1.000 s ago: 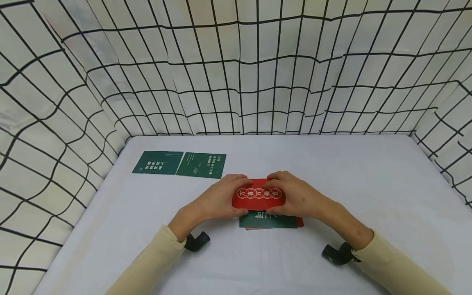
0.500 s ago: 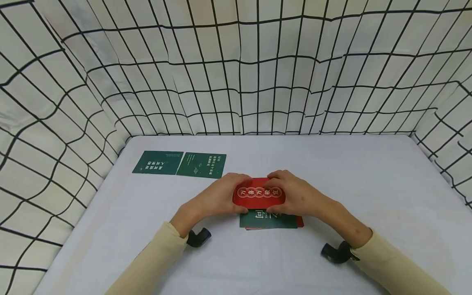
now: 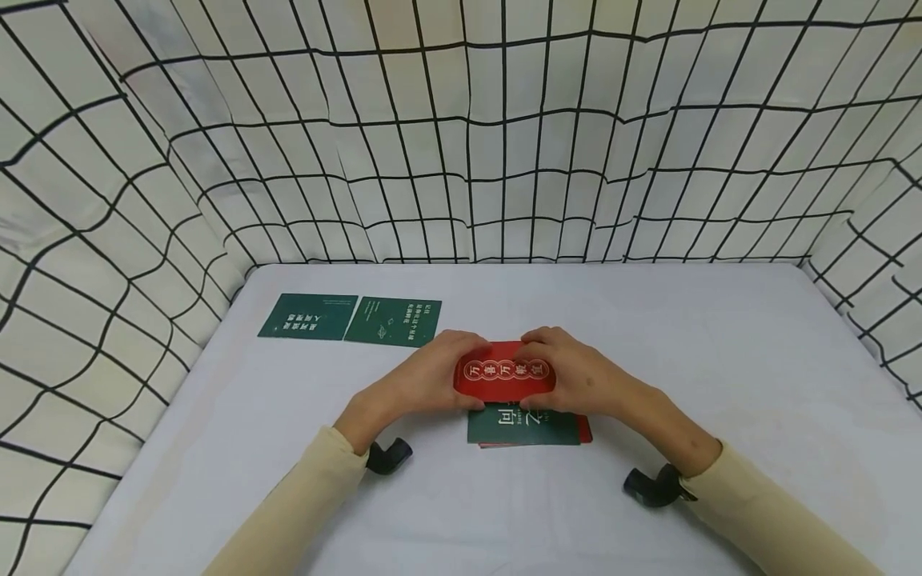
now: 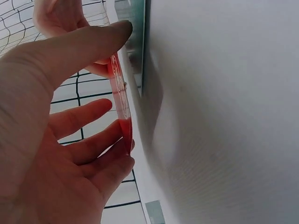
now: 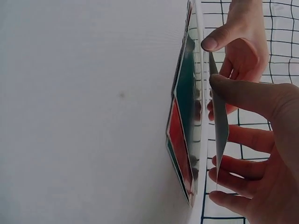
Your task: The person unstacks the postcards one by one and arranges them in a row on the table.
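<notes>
Table (image 3: 720,352): bare right and near. Two green cards (image 3: 350,319) lie far left. Card stack (image 3: 526,428) sits centre, near.

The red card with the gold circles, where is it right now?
In the head view the red card is near the table's middle, held between the left hand and right hand, just above a small pile topped by a green card.

Glossy red card (image 3: 504,372), matt green paper cards (image 3: 392,322), smooth white tabletop (image 3: 720,360)
</notes>
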Demonstrator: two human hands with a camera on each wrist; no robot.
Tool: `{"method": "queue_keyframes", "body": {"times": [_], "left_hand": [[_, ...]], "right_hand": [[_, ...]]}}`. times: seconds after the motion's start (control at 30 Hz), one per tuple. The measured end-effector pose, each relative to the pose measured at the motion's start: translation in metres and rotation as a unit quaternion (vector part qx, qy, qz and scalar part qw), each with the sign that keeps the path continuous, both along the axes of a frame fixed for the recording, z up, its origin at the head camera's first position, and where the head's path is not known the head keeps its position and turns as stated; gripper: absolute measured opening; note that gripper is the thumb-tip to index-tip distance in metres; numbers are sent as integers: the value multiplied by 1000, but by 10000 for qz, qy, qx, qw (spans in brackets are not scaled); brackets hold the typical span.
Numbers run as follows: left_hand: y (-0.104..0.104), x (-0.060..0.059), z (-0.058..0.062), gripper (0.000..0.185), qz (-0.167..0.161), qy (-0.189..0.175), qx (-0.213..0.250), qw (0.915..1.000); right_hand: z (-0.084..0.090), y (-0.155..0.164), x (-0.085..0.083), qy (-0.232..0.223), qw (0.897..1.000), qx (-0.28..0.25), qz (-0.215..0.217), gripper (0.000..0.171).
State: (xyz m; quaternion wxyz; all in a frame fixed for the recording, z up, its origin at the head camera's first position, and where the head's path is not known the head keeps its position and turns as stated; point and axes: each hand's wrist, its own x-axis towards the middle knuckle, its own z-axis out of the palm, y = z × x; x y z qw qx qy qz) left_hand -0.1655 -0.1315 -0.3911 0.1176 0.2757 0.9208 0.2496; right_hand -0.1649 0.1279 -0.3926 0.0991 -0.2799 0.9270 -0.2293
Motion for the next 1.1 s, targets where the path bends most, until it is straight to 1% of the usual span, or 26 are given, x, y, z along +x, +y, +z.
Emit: {"method": "queue_keyframes", "body": {"times": [0.13, 0.33, 0.77, 0.97, 1.1], "left_hand": [[0, -6, 3, 80, 50, 50, -173, 9998], [-4, -16, 6, 70, 39, 151, -210, 9997], [-9, -34, 5, 73, 99, 160, -364, 9992], [-11, -42, 5, 72, 212, 218, -374, 9988], [-11, -48, 3, 72, 275, 178, -371, 9988]], "right_hand": [[0, 0, -5, 23, 10000, -26, -35, 72], [-2, -1, -14, -5, 10000, -86, -15, 72], [-2, -8, -27, -34, 9999, -115, -105, 69], [-1, -11, -37, -30, 9998, -157, -77, 71], [-3, -12, -44, -77, 9998, -171, -115, 72]]}}
